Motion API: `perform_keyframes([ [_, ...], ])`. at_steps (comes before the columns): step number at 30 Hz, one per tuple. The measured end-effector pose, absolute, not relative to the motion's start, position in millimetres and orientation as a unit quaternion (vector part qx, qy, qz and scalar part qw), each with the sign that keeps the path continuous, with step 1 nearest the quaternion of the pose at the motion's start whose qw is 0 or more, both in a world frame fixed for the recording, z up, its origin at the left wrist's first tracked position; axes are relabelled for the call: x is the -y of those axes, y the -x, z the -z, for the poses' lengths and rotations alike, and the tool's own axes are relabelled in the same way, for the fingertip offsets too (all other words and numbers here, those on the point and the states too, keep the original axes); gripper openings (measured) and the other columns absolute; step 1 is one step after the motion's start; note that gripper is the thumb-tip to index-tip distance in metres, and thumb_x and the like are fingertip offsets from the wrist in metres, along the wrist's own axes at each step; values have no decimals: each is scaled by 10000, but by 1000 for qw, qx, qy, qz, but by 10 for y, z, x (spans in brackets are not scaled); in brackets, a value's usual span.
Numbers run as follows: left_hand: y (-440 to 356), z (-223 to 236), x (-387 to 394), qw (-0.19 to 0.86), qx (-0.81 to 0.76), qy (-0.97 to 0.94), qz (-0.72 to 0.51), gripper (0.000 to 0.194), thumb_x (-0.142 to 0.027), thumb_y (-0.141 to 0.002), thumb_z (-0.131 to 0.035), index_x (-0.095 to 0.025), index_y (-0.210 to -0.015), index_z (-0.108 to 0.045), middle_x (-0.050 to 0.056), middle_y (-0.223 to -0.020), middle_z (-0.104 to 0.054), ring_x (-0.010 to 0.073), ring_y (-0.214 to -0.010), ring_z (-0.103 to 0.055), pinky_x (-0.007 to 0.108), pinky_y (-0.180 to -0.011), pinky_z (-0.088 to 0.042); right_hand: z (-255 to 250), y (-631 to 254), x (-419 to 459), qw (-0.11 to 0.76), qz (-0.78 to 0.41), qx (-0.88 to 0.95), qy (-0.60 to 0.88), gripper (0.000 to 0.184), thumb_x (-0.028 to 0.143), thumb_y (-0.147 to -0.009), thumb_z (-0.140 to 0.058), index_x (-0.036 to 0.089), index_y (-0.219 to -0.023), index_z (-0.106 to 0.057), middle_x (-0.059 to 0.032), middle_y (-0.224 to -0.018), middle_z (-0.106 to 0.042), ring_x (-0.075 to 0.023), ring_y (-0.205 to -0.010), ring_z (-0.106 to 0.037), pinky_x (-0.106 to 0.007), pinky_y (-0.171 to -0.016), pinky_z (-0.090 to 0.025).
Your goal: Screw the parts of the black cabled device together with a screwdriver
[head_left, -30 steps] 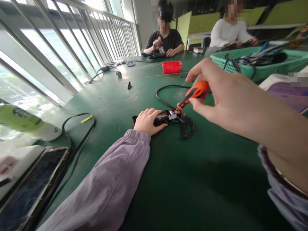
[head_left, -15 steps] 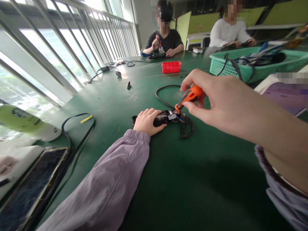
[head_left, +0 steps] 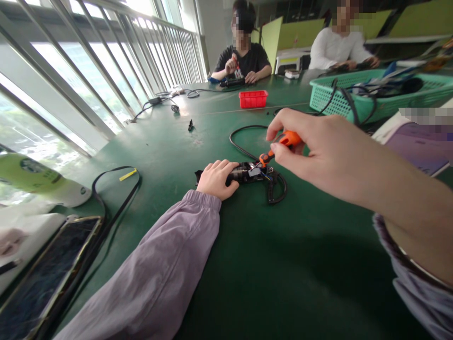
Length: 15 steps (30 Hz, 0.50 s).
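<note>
An opened black corded device (head_left: 239,174) lies on the green table, its inner parts and thin coloured wires showing at the right end. My left hand (head_left: 217,179) is wrapped over its left part and presses it against the tabletop. In my right hand (head_left: 311,151) is an orange and black screwdriver (head_left: 288,139), gripped by the handle and slanting down to the left. Its tip reaches into the exposed right part of the device; the exact contact point is too small to make out. A black cord (head_left: 235,141) loops behind, and a coiled lead (head_left: 283,191) curls at the right end.
A red bin (head_left: 253,99) stands beyond the device, with a green basket (head_left: 375,104) of cables at the right. A small black part (head_left: 190,125) lies farther left. At the left are a phone (head_left: 53,274), a strap (head_left: 132,193) and a green-white bottle (head_left: 38,179). Two people sit opposite.
My right hand and the screwdriver have moved lower and slightly left, nearer the device. My left hand keeps its hold, its thumb drawn in a little.
</note>
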<state>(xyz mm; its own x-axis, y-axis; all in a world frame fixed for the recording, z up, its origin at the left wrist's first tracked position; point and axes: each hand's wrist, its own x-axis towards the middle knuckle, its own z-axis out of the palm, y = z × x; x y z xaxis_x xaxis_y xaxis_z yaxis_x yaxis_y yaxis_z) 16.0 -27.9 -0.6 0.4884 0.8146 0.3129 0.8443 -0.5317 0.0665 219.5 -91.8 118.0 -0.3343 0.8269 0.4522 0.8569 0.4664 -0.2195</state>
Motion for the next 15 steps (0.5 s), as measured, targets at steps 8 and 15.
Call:
perform_keyframes([
  [8,-170,6,286,49,487,858,154,495,-303,-707,-483,-200,-1189,-528,52,-1053,-616,242,-990,-538,367,-855,-409,-1171,-2210,913,266,20,808,526,334,479,-862,-428,220,-738,-600,24,-417,-391,-120,-404,-396,-277,-446,-252],
  [15,-160,19,283,56,481,860,160,473,-333,-731,-484,-198,-1182,-531,53,-1053,-616,242,-986,-539,369,-848,-411,-1153,-2181,885,279,21,802,527,175,315,-730,-588,232,-884,-574,18,-572,-531,-127,-466,-463,-266,-456,-304],
])
